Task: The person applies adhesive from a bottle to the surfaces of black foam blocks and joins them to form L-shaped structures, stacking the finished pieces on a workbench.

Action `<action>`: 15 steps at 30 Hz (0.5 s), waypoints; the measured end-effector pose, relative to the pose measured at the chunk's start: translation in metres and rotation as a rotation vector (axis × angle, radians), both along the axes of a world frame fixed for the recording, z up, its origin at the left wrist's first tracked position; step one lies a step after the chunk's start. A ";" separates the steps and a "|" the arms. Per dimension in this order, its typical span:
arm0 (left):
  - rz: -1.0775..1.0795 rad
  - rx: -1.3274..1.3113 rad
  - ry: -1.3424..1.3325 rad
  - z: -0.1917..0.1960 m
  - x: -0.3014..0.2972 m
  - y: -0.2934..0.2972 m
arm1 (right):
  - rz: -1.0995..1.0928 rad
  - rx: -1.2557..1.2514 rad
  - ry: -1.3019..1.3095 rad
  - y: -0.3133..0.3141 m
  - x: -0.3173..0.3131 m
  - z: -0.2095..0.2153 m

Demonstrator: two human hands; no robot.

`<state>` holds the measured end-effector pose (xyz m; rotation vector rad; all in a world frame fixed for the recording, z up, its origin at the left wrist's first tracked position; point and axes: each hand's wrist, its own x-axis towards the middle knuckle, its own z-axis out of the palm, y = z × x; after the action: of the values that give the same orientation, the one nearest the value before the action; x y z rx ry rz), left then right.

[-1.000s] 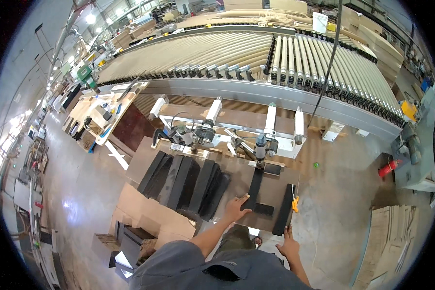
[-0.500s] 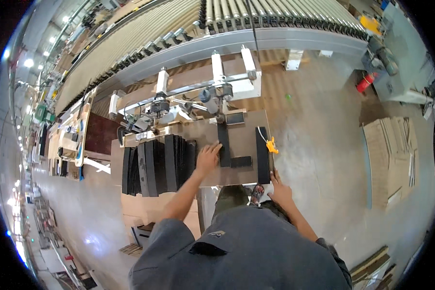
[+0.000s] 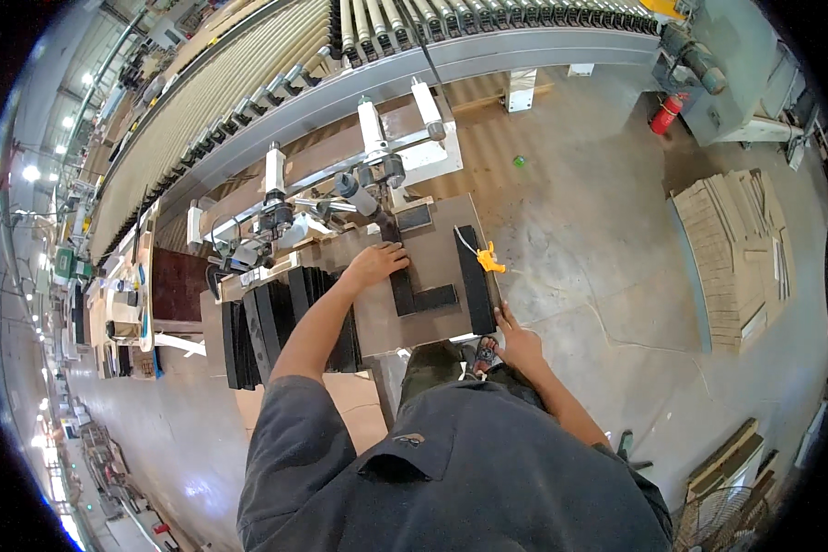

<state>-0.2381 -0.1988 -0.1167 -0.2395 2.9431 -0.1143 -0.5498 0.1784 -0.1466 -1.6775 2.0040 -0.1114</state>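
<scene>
Under a grey cylindrical machine head [image 3: 357, 195] lies a long dark strip [image 3: 402, 293] on a brown work table [image 3: 377, 333]. My left hand [image 3: 374, 265] rests on the strip's left side, fingers stretched over it. A short black block [image 3: 434, 297] meets the strip's near end at a right angle, and another dark block [image 3: 414, 217] sits by the far edge. Along the table's right side is a long black strip [image 3: 474, 285], with a yellow plastic piece [image 3: 490, 258] on a white cord beside it. My right hand [image 3: 519, 344] touches the table's right near edge, fingers extended.
Several upright black boards [image 3: 271, 317] stand together at the table's left. Beyond the machine runs a roller conveyor [image 3: 276, 74]. A stack of brown boards [image 3: 736, 262] and a red fire extinguisher [image 3: 668, 113] are on the right. A thin cord [image 3: 616, 345] crosses the floor.
My left hand has slid farther along the dark strip toward the machine head. My right hand stays at the table edge. The whole view has shifted and turned slightly.
</scene>
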 end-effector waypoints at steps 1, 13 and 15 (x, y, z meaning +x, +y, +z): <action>0.000 0.002 -0.007 0.006 0.002 0.000 | 0.000 0.002 -0.007 0.000 0.001 -0.001; 0.935 0.244 0.449 0.023 -0.012 0.094 | 0.004 0.057 0.015 -0.004 -0.002 0.007; 1.048 0.269 0.405 0.018 -0.015 0.104 | 0.050 0.078 -0.011 -0.004 -0.006 0.005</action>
<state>-0.2532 -0.0952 -0.0983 -1.8400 2.6994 0.5151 -0.5561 0.1748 -0.1415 -1.6725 1.9316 -0.0248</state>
